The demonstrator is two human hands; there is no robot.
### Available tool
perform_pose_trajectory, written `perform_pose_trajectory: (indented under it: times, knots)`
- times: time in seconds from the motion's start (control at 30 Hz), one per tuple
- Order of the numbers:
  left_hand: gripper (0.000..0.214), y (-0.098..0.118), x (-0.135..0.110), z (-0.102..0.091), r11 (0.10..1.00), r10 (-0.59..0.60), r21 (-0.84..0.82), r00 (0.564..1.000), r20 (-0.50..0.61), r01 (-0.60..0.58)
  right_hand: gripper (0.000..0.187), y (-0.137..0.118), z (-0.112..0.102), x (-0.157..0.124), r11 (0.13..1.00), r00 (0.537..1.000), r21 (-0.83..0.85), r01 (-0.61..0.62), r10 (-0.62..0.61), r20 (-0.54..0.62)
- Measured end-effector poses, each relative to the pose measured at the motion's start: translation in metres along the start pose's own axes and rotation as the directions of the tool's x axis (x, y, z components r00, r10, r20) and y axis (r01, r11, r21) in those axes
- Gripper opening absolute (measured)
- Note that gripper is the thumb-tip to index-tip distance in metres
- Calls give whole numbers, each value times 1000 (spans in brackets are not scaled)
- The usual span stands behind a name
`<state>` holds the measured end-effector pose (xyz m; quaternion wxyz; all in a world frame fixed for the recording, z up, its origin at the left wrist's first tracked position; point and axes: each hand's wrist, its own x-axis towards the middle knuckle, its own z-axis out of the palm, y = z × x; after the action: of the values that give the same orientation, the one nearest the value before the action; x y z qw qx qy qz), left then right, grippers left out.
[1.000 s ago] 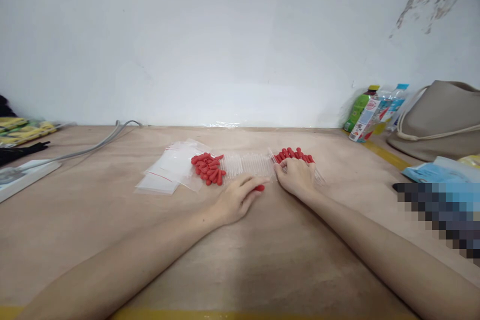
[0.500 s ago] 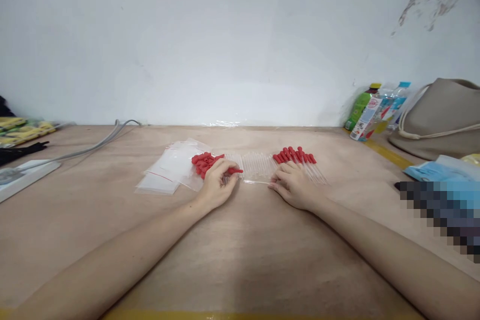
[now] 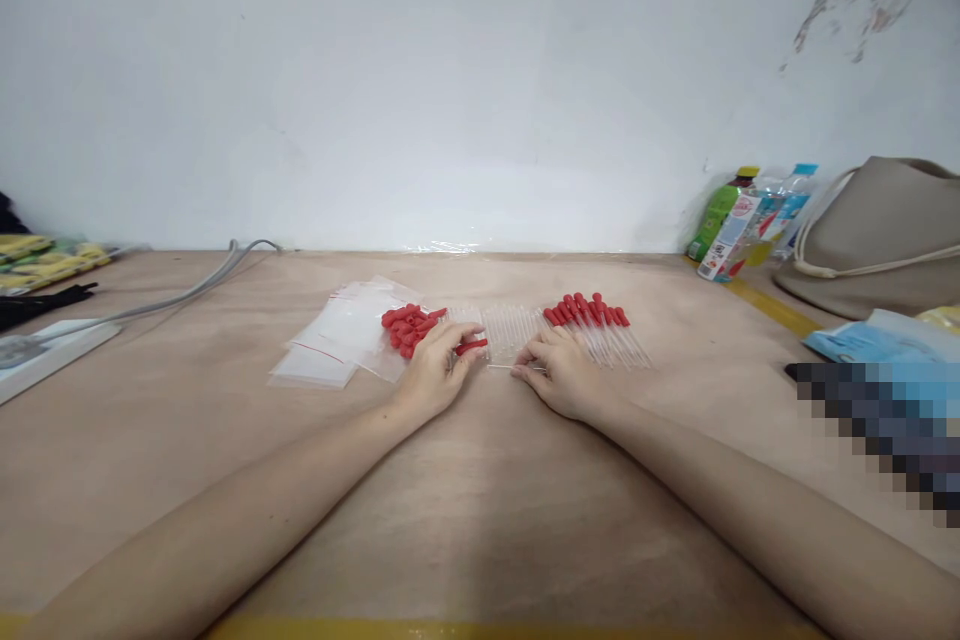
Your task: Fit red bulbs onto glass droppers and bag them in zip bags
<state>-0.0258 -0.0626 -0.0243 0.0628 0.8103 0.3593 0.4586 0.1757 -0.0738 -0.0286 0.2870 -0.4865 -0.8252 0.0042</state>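
Note:
My left hand [image 3: 435, 365] is closed, with a red rubber dropper bulb [image 3: 472, 346] pinched between thumb and fingers, its narrow end facing right. My right hand [image 3: 561, 375] pinches a thin clear dropper tube [image 3: 501, 367] that lies level, its free end pointing left toward the bulb. Bulb and tube look apart. Behind and between the hands lies a row of clear tubes [image 3: 514, 328]. A pile of loose red bulbs [image 3: 409, 328] sits beyond my left hand. Past my right hand are several droppers with red bulbs fitted [image 3: 596, 312], side by side.
Clear zip bags [image 3: 322, 345] lie left of the bulb pile. A grey cable [image 3: 202, 282] runs to a white power strip [image 3: 56, 345] at far left. Drink bottles [image 3: 739, 230], a grey-brown bag [image 3: 877, 235] and a blue packet [image 3: 870, 350] stand or lie at right.
My right hand has moved left, bringing the tube's end closer to the red bulb. My left hand has hardly shifted and still pinches the bulb.

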Motion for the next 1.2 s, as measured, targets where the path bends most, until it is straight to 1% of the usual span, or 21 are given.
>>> perform_pose_trajectory:
  times: [0.07,0.13,0.27,0.33,0.5,0.7,0.83,0.97,1.07,1.2]
  knots:
    - [19,0,-1,0,999,41,13,999,31,-42,11,2,1,-2,1000,999,-24,7,-8,-37]
    - [18,1,-2,1,998,59,11,997,54,-60,12,5,2,-4,1000,996,-27,10,-12,-91]
    - [16,1,-3,1,999,45,20,997,69,-46,12,8,2,-7,998,979,65,7,7,-202]
    - [15,2,-2,0,999,39,17,996,80,-40,13,7,2,-7,997,973,73,35,-17,-229]
    - [13,5,0,-1,999,45,5,993,107,-46,15,2,0,-7,992,972,26,120,-112,-207]
    - [12,4,-1,-1,998,56,-4,991,118,-56,20,2,0,-9,969,959,71,236,-221,-175]
    - [14,3,-2,-2,994,105,-53,979,174,-98,22,4,-3,-10,966,966,102,238,-225,-124]
    - [15,6,-2,-6,991,124,-82,959,253,-106,22,6,-6,-11,966,970,99,237,-231,-75]
    - [16,9,-2,-7,991,128,-74,946,297,-111,20,5,-9,-12,967,969,76,242,-238,-62]
    - [16,11,-3,-7,991,137,-36,936,324,-132,20,4,-11,-13,966,966,18,258,-258,-37]
